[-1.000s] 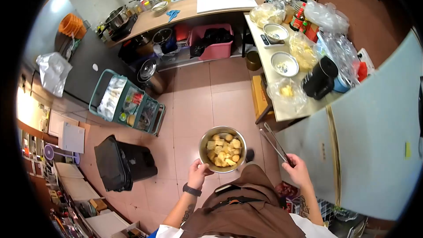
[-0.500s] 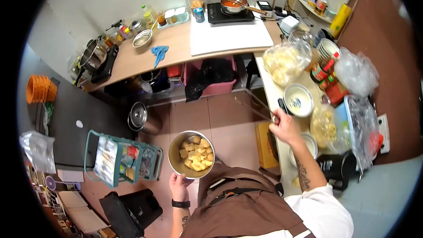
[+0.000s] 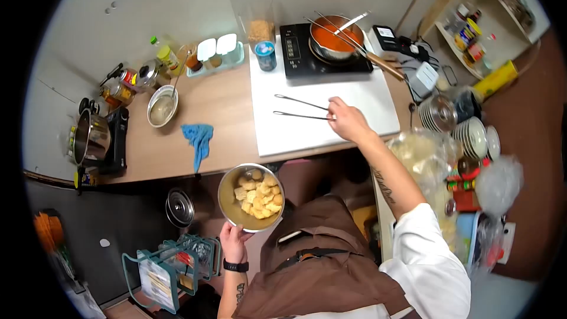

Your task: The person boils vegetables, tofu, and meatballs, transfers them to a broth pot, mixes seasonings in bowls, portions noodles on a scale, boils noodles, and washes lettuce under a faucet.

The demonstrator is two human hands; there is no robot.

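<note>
My left hand (image 3: 234, 242) grips the near rim of a steel bowl (image 3: 228, 192), which is held just off the counter's front edge. Pale yellow and tan chunks (image 3: 258, 196) lie in the bowl. Over the white board (image 3: 313, 136), my right hand (image 3: 344, 119) is closed on metal tongs (image 3: 301, 116), whose two arms are spread apart and point left. Behind the board's middle, a pan of red sauce (image 3: 338, 38) stands on a black induction cooker (image 3: 295, 53), with a utensil and a white-handled spoon resting across it.
A blue cloth (image 3: 199, 142) and a bowl with a ladle (image 3: 162, 109) lie on the wooden counter (image 3: 230, 136). Jars and a pot (image 3: 91, 137) stand further left. On the right are stacked bowls (image 3: 472, 136), plastic bags (image 3: 499, 183) and a shelf (image 3: 490, 18). A green cart (image 3: 171, 283) stands lower left.
The view has moved up to the counter and cooker. My right hand has brought the tongs from beside the side table to over the white board. The bowl stays in my left hand.
</note>
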